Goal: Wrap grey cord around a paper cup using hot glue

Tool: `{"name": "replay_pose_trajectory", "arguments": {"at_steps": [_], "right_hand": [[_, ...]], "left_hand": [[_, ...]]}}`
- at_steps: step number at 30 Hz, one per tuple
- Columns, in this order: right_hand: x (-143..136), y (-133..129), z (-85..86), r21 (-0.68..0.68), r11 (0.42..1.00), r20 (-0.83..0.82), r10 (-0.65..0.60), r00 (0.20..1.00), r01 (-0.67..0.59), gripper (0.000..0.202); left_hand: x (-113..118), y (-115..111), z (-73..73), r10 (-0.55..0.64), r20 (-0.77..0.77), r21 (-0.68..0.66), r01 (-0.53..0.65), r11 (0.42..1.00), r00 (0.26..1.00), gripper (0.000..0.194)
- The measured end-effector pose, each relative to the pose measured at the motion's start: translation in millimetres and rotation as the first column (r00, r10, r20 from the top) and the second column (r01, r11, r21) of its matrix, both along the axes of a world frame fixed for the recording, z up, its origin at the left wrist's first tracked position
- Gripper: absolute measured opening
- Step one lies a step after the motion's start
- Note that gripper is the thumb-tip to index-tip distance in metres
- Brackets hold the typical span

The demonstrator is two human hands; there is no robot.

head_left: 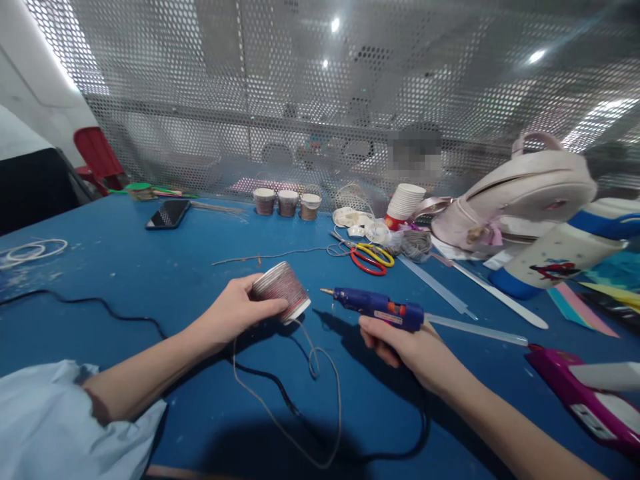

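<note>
My left hand point(240, 310) is closed around a paper cup point(281, 291) wrapped in grey and reddish cord, which lies tilted on its side in my fingers. From the cup's white rim a loose grey cord point(339, 393) loops down over the blue table. In my right hand point(400, 343) is a blue glue gun point(377, 305), its metal tip pointing left toward the cup with a gap between them. A translucent glue stick point(477, 328) sticks out of the gun's back end.
Three wrapped cups point(287, 203) stand at the back. Scissors point(370, 259), stacked paper cups point(404, 203), a pale backpack point(520, 193) and a large bottle point(560, 257) are on the right. A phone point(169, 214) lies back left. A black cable point(270, 377) crosses the table point(190, 267).
</note>
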State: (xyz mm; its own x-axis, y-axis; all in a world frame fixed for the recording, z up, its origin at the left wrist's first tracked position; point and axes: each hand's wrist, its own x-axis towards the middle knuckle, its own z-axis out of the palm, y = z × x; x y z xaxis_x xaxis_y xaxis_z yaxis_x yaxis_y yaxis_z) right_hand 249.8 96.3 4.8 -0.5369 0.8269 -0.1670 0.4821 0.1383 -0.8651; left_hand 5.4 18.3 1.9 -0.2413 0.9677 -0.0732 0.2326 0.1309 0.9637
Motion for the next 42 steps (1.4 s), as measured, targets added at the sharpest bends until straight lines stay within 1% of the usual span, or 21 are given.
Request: {"name": "replay_pose_trajectory", "arguments": {"at_steps": [3,5,7,10,14,16,18,20,22,23,24,25,26,28,29,30,33,35,37,39,42], "right_hand": [[-1,16,-6.5,0.203,0.977,0.081,-0.076,0.994,0.059,0.038],[-2,28,-14.0,0.353,0.933,0.099,-0.119,0.988,0.077,0.037],[-5,38,-20.9,0.43,0.901,0.121,-0.116,0.986,0.053,0.036],[-7,46,-23.3,0.398,0.917,0.156,-0.081,0.984,0.013,0.034],[-4,44,-15.9,0.313,0.95,0.184,-0.056,0.981,-0.005,0.037],[3,40,-13.7,0.298,0.954,0.189,-0.081,0.979,0.021,0.038],[14,33,-13.3,0.328,0.94,0.18,-0.155,0.971,0.089,0.039],[27,22,-12.0,0.406,0.892,0.137,-0.275,0.952,0.2,0.038],[36,6,-7.2,0.496,0.806,0.042,-0.393,0.918,0.323,0.033],[37,-3,-3.2,0.524,0.766,-0.023,-0.424,0.905,0.372,0.031],[35,-12,1.4,0.532,0.747,-0.083,-0.423,0.902,0.399,0.028],[30,-20,6.3,0.513,0.756,-0.141,-0.394,0.908,0.407,0.025],[20,-27,10.7,0.466,0.803,-0.179,-0.325,0.929,0.371,0.022],[-8,-33,15.7,0.351,0.907,-0.241,-0.154,0.958,0.234,0.02],[-25,-32,15.5,0.276,0.946,-0.243,-0.1,0.965,0.168,0.019],[-42,-30,13.4,0.192,0.973,-0.252,-0.074,0.965,0.125,0.019],[-87,-18,-1.1,0.092,0.992,-0.258,-0.062,0.964,0.089,0.026],[-107,-11,-12.3,0.016,0.999,-0.267,-0.041,0.963,0.047,0.025],[-116,-9,-21.0,-0.051,0.999,-0.275,-0.004,0.961,-0.011,0.019],[-118,-9,-26.0,-0.09,0.994,-0.275,0.027,0.961,-0.054,0.012],[-115,-10,-28.3,-0.076,0.996,-0.261,0.027,0.965,-0.049,0.007]], "left_hand": [[-2,1,-0.3,-0.007,-0.007,0.013,0.007,1.0,1.0,0.021],[-4,1,-1.2,-0.005,-0.026,0.031,0.006,0.999,1.0,0.023],[-6,1,-2.9,0.0,-0.052,0.05,0.003,0.999,0.999,0.025],[-9,3,-5.8,0.017,-0.085,0.073,-0.011,0.997,0.996,0.025],[-14,5,-7.1,0.067,-0.112,0.124,-0.053,0.991,0.991,0.023],[-16,5,-6.2,0.08,-0.116,0.158,-0.061,0.986,0.99,0.022],[-17,5,-5.2,0.097,-0.12,0.169,-0.076,0.983,0.988,0.022],[-18,5,-5.1,0.12,-0.122,0.183,-0.097,0.978,0.985,0.023],[-19,5,-6.2,0.13,-0.128,0.193,-0.104,0.976,0.983,0.024],[-19,5,-7.2,0.128,-0.133,0.197,-0.1,0.975,0.983,0.024],[-18,6,-8.3,0.123,-0.14,0.2,-0.093,0.975,0.982,0.025],[-18,6,-9.3,0.118,-0.15,0.203,-0.087,0.975,0.982,0.025],[-18,6,-10.2,0.117,-0.161,0.206,-0.082,0.975,0.98,0.025],[-17,5,-10.9,0.12,-0.189,0.215,-0.078,0.974,0.975,0.025],[-17,5,-10.6,0.125,-0.206,0.221,-0.078,0.972,0.971,0.025],[-17,4,-9.9,0.133,-0.223,0.229,-0.08,0.97,0.966,0.025],[-18,2,-6.9,0.172,-0.279,0.258,-0.098,0.961,0.945,0.026],[-19,2,-6.0,0.2,-0.313,0.277,-0.112,0.954,0.929,0.026],[-20,2,-7.1,0.226,-0.339,0.295,-0.125,0.947,0.913,0.025],[-20,4,-9.9,0.251,-0.358,0.308,-0.14,0.941,0.899,0.022],[-21,6,-14.5,0.278,-0.382,0.314,-0.159,0.936,0.881,0.022]]}}
